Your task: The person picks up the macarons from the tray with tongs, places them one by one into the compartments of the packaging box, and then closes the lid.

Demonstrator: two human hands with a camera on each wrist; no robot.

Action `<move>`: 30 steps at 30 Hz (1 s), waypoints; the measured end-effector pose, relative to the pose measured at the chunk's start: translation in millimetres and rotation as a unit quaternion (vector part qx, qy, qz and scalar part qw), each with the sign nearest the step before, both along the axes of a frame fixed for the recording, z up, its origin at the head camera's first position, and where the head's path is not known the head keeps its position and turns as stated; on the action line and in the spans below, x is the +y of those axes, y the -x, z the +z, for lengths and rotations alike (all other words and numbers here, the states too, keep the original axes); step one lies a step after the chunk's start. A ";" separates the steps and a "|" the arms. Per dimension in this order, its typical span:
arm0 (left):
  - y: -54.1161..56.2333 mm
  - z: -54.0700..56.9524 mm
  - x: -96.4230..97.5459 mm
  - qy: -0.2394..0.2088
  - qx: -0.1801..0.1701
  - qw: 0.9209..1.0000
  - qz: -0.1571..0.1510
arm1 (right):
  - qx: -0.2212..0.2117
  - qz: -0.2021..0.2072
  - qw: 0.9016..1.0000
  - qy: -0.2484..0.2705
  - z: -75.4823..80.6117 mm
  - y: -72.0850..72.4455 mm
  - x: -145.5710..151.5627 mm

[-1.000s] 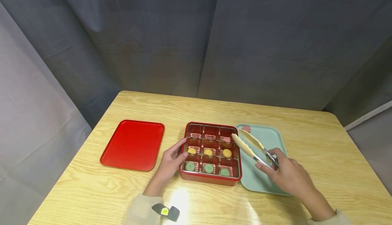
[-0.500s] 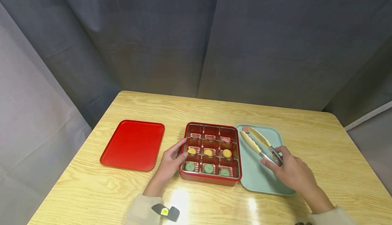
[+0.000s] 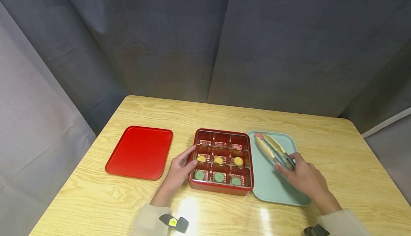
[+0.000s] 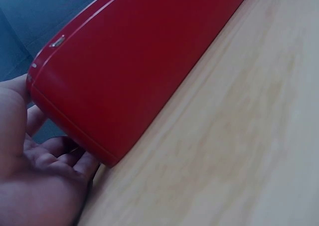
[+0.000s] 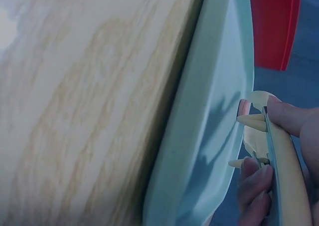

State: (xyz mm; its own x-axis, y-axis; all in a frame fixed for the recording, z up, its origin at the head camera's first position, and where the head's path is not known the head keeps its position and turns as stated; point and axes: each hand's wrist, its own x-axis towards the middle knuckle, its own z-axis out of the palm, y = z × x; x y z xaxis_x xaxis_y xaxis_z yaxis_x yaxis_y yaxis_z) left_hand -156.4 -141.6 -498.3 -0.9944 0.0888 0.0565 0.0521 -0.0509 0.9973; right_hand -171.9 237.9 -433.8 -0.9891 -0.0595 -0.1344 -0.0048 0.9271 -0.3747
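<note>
A red box [image 3: 221, 189] with a clear nine-part insert stands mid-table. My left hand [image 3: 179, 168] grips its left side, thumb at the rim and fingers along the wall [image 4: 109, 81]. Green cookies [image 3: 219, 177] fill the front row, yellow cookies [image 3: 238, 161] the middle one. A pink cookie [image 3: 236, 147] lies in the back right compartment. My right hand [image 3: 305, 177] holds food tongs [image 3: 274, 143] with pale tips and metal arms over the teal tray [image 3: 273, 191]. Their parted tips stand at another pink cookie [image 3: 259, 136] near the tray's back left corner.
A flat red lid [image 3: 139, 154] lies on the table's left side. The teal tray sits close against the box's right side. Grey curtains [image 3: 218, 43] hang behind the wooden table [image 3: 183, 114].
My right hand has carried the tongs right, from beside the box's edge to the pink cookie on the tray. My left hand and the box have stayed put.
</note>
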 end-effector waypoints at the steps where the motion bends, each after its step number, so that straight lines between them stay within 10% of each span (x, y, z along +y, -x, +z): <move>1: 0.1 -0.1 0.0 0.000 0.000 1.000 0.000 | 0.000 -0.001 1.000 0.000 -0.6 1.2 0.1; 30: -0.1 -0.8 0.6 -0.004 0.000 1.000 0.002 | -0.030 -0.003 1.000 0.002 -9.6 16.0 -2.0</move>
